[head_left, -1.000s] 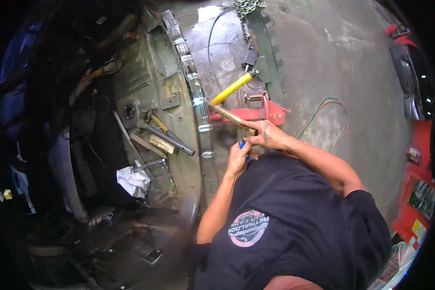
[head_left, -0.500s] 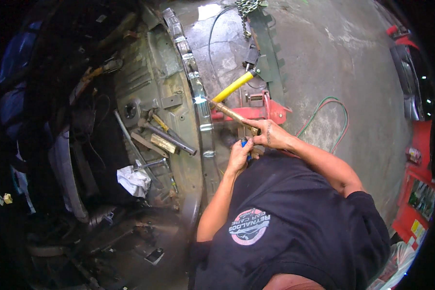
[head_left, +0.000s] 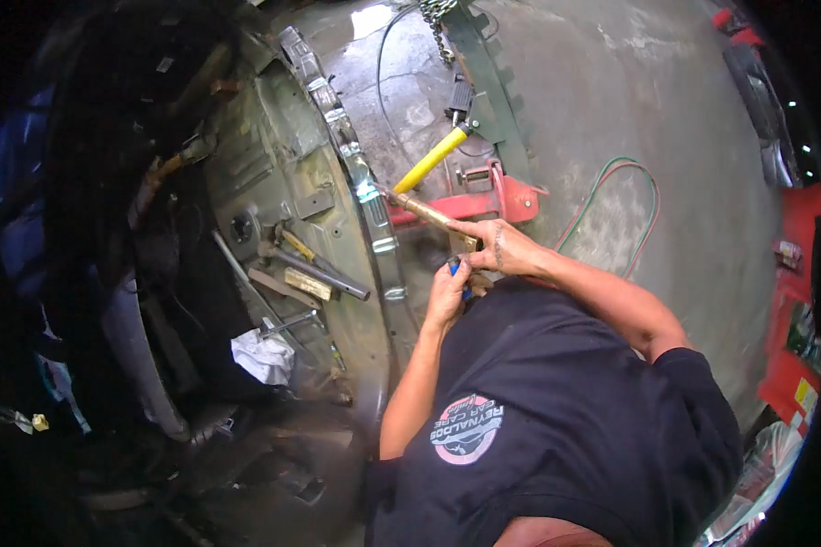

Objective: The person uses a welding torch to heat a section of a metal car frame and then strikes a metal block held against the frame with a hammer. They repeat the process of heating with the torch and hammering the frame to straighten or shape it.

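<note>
My right hand (head_left: 511,251) is closed around the rear of a brass-coloured gas torch (head_left: 421,211), index finger lying along it. The torch's tip points up and left, close to the bare metal edge of a car body sill (head_left: 360,178), where a bright spot shows. I cannot tell whether the tip touches. Just below, my left hand (head_left: 444,296) is closed on a small blue object (head_left: 454,266), which its fingers partly hide. The two hands are close together in front of my dark shirt.
Inside the car floor lie a hammer (head_left: 324,273), a wood block (head_left: 308,283) and a white rag (head_left: 263,356). Beyond my hands are a red floor jack (head_left: 518,201), a yellow handle (head_left: 433,159), a green metal beam (head_left: 491,91) and a looped red-green hose (head_left: 655,205).
The whole view has shifted slightly as my head moved. Both hands keep their hold, and the torch stays by the sill edge.
</note>
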`<state>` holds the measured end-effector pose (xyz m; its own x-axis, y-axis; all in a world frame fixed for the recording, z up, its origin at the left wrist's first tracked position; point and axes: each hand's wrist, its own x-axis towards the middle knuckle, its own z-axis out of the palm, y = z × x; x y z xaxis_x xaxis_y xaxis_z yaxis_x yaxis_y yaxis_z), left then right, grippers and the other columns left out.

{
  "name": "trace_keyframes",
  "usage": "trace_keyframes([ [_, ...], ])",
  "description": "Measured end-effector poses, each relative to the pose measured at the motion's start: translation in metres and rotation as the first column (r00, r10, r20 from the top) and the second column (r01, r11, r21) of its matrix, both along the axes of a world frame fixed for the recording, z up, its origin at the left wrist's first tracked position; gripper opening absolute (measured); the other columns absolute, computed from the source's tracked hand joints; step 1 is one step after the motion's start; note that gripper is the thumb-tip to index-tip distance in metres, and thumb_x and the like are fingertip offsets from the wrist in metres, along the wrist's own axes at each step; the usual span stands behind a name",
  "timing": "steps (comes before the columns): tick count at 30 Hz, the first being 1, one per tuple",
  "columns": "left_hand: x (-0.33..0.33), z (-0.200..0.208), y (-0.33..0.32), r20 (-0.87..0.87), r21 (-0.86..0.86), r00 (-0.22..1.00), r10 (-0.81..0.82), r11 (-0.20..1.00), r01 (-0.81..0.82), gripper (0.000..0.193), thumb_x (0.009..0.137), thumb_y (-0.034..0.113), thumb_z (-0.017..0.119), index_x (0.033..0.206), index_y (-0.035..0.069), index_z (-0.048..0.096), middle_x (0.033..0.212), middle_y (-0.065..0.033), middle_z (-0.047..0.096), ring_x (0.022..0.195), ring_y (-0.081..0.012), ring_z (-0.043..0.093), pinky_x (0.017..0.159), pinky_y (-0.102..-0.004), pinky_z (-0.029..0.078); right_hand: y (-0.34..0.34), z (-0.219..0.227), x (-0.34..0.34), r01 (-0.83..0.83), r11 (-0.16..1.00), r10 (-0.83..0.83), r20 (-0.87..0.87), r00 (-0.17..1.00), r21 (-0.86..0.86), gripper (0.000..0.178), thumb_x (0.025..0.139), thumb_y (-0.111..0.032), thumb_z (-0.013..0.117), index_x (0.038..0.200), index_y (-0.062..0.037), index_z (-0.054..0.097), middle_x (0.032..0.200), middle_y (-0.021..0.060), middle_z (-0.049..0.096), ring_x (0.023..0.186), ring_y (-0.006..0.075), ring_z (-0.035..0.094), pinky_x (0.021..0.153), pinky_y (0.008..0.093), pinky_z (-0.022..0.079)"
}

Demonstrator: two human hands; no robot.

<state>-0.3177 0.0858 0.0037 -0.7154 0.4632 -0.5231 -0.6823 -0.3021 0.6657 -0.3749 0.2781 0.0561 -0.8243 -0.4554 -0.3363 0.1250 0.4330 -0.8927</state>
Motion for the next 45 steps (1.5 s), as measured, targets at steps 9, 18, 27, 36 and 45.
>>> trace_keyframes([
  [9, -0.008, 0.000, 0.003, -0.015, -0.006, 1.000, -0.023, 1.000, 0.023, 0.044, 0.104, 0.036, 0.059, 0.125, -0.002, 0.057, 0.106, -0.0132, 0.071, 0.083, -0.0222, 0.072, 0.067, -0.0310, 0.056, 0.003, 0.013, -0.009, 0.014, 1.000, -0.013, 0.035, 0.999, -0.011, 0.072, 0.082, -0.017, 0.075, 0.148, -0.0050, 0.049, 0.103, 0.0218, 0.071, 0.094, 0.0256, 0.072, 0.084, 0.0390, 0.054],
  [18, -0.017, -0.006, 0.005, -0.007, 0.004, 1.000, -0.001, 1.000, 0.001, 0.041, 0.106, 0.036, 0.056, 0.124, -0.001, 0.060, 0.107, -0.0125, 0.071, 0.083, -0.0197, 0.070, 0.069, -0.0319, 0.057, 0.002, 0.010, -0.016, 0.048, 0.999, -0.048, -0.006, 0.999, 0.017, 0.071, 0.083, -0.018, 0.075, 0.148, -0.0056, 0.050, 0.108, 0.0211, 0.073, 0.099, 0.0232, 0.072, 0.086, 0.0385, 0.054],
  [27, -0.030, -0.001, 0.003, -0.004, 0.106, 0.992, 0.124, 0.987, -0.123, 0.037, 0.106, 0.037, 0.055, 0.118, 0.003, 0.063, 0.102, -0.0110, 0.072, 0.079, -0.0205, 0.071, 0.063, -0.0303, 0.055, -0.015, -0.004, -0.032, 0.101, 0.992, -0.114, -0.189, 0.975, -0.075, 0.068, 0.082, -0.014, 0.070, 0.147, -0.0031, 0.050, 0.102, 0.0257, 0.070, 0.086, 0.0281, 0.073, 0.078, 0.0420, 0.055],
  [36, -0.037, 0.008, -0.002, 0.075, 0.099, 0.993, 0.091, 0.990, -0.098, 0.034, 0.106, 0.034, 0.056, 0.116, 0.002, 0.063, 0.101, -0.0099, 0.072, 0.079, -0.0193, 0.071, 0.063, -0.0303, 0.056, -0.015, 0.017, -0.038, 0.080, 0.993, -0.084, -0.042, 0.996, -0.084, 0.070, 0.084, -0.016, 0.072, 0.149, -0.0049, 0.050, 0.085, 0.0104, 0.067, 0.075, 0.0126, 0.061, 0.070, 0.0317, 0.051],
  [45, -0.018, 0.001, -0.001, 0.014, 0.016, 0.999, -0.050, 0.999, 0.050, 0.030, 0.105, 0.031, 0.057, 0.114, 0.002, 0.062, 0.099, -0.0091, 0.071, 0.082, -0.0202, 0.073, 0.064, -0.0284, 0.055, -0.003, 0.030, -0.019, -0.019, 0.999, 0.018, 0.034, 0.999, 0.030, 0.067, 0.084, -0.007, 0.068, 0.149, -0.0074, 0.051, 0.075, 0.0094, 0.064, 0.070, 0.0111, 0.061, 0.065, 0.0325, 0.051],
])
